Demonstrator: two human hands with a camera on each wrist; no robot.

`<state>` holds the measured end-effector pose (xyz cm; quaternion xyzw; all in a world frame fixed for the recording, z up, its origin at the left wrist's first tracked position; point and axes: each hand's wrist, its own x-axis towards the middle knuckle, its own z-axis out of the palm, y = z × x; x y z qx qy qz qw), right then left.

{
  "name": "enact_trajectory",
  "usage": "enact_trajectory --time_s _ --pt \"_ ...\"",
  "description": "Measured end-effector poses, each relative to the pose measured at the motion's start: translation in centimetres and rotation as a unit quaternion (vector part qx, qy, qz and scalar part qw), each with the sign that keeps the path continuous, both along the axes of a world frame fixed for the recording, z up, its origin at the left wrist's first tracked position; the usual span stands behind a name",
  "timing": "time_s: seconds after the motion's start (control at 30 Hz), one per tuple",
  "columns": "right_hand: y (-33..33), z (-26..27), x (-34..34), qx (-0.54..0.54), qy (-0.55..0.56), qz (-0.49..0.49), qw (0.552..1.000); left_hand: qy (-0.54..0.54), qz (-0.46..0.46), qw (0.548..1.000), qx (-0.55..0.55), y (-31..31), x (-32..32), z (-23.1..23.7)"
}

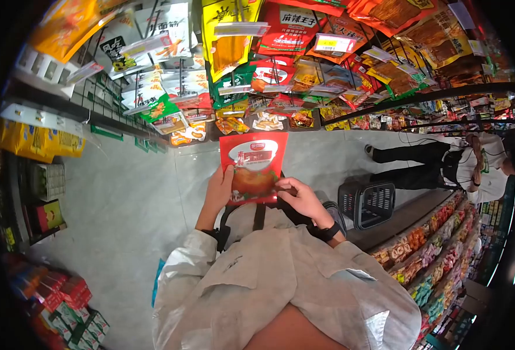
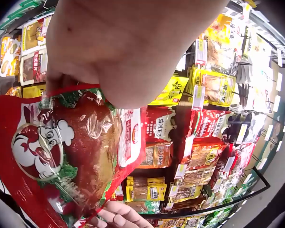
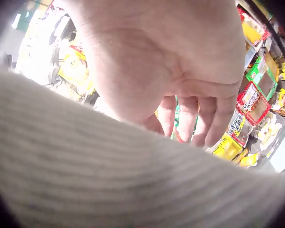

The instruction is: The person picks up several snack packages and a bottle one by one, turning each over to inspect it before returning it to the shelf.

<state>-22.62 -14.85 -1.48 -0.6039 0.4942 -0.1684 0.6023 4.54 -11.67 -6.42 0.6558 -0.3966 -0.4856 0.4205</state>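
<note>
Status: red pkt is off the rack, held up btwn the torso and the far display, printed face visible; judged approx. midway, i.e. pick-up done, look-over in hand, put-down not yet done. Seal looks intact, though the lower edge is partly hidden. L hand grips the pkt's left edge. R hand pinches the near right corner; fingers curled, exact contact partly hidden. Surroundings: hanging snack pkts on the far side, w/ price tags in front of some; boxed goods near left; bagged goods in rows near right. Obstructions: dark basket and a second person, both to the right, limit clearance that side; no obj. seen btwn pkt and rack.
</note>
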Motion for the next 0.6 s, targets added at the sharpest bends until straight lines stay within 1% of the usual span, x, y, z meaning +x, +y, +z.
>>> enact_trajectory --time_s 0.07,0.1,0.2,0.23,0.3,0.33,0.4,0.47,0.5,0.53,0.57,0.6 --pt "-2.4 -0.5 -0.1 -0.071 0.005 0.012 0.997 -0.022 -0.015 1.0 0.009 -2.6 0.2 -0.2" --pt "-5.3 0.1 -1.1 0.001 0.006 0.009 1.0 -0.044 -0.008 0.999 -0.008 -5.4 0.1 -2.2" --pt "-10.4 -2.3 -3.8 -0.003 0.001 0.021 1.0 -0.15 -0.02 0.988 0.033 -9.8 0.1 -7.7" --pt "-12.2 -4.0 -5.0 -0.005 -0.031 0.022 0.999 -0.157 -0.017 0.986 0.058 -11.2 -0.1 -9.2" --pt "-16.2 -3.0 -6.7 -0.025 0.001 0.018 1.0 -0.17 -0.014 0.979 0.111 -13.7 -0.2 -12.1" --pt "-18.0 -2.6 -7.4 -0.034 0.016 0.014 0.999 -0.197 -0.043 0.971 0.13 -14.6 0.3 -14.6" --pt "-21.6 -3.3 -9.0 -0.05 0.0 -0.001 0.999 -0.196 -0.026 0.967 0.159 -16.7 -0.2 -16.7" --pt "-24.4 -3.7 -10.5 -0.046 0.004 -0.004 0.999 -0.177 -0.006 0.974 0.14 -18.8 -1.3 -15.6" --pt "-25.6 -3.8 -11.2 -0.072 0.007 0.003 0.997 -0.159 -0.002 0.979 0.126 -20.0 -1.6 -15.2" --pt "-26.5 -4.2 -11.7 -0.061 0.01 0.007 0.998 -0.141 0.003 0.984 0.113 -20.8 -1.8 -15.7" --pt "-27.5 -4.5 -12.1 -0.054 0.012 0.011 0.998 -0.101 0.022 0.987 0.122 -21.7 -2.2 -16.0" --pt "-28.7 -4.8 -12.4 -0.05 0.012 0.013 0.999 -0.09 0.02 0.989 0.118 -22.6 -2.5 -16.2"
